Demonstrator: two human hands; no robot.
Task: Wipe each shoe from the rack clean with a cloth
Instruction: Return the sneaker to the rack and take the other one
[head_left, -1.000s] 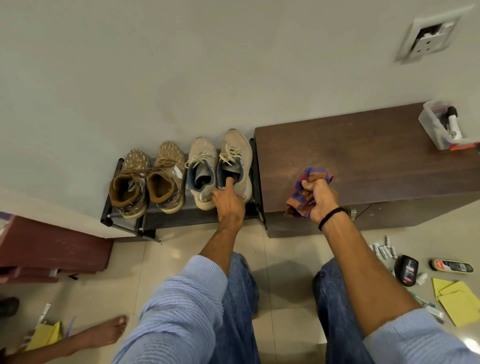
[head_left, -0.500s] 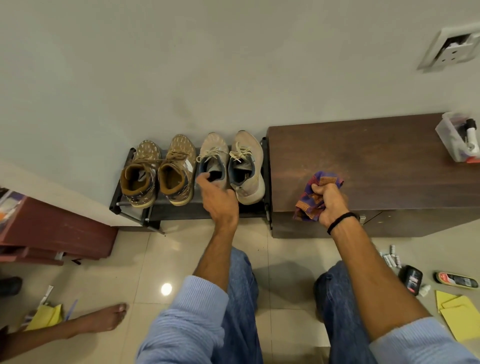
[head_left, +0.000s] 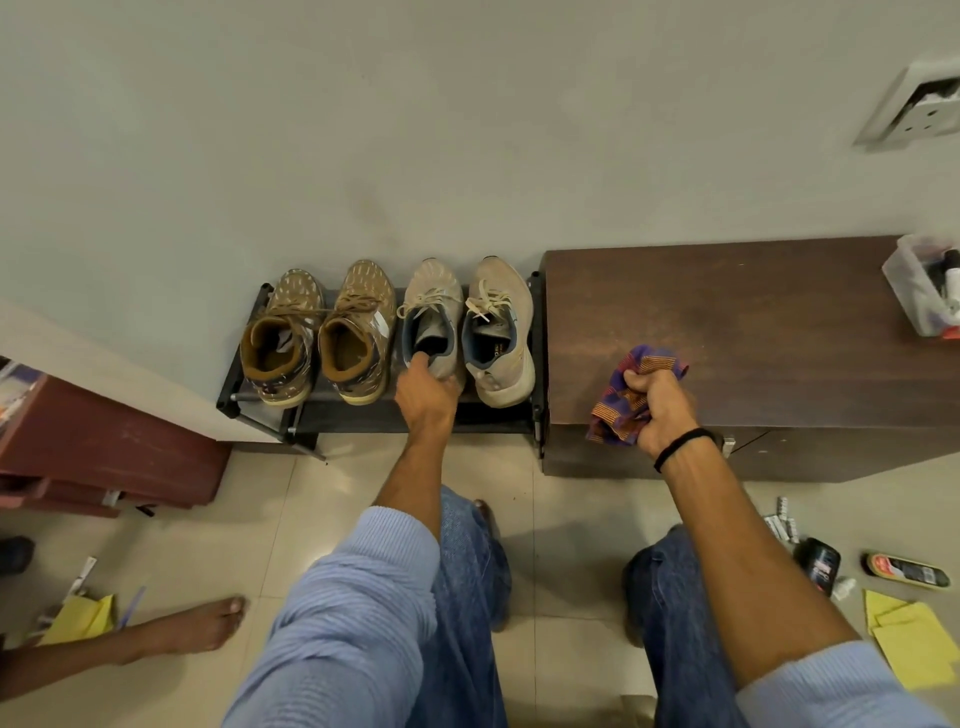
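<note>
Beige mesh sneaker, blue-grey lining, heel held in left grip.

text: none you can read | shoe insole: pale print, too small for you | bottle label: blurred | dark tub: white mark, illegible

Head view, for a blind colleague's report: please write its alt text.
A person's left hand grips the heel of the left beige sneaker on a shoe rack while the right hand holds a striped cloth over a brown cabinet.
</note>
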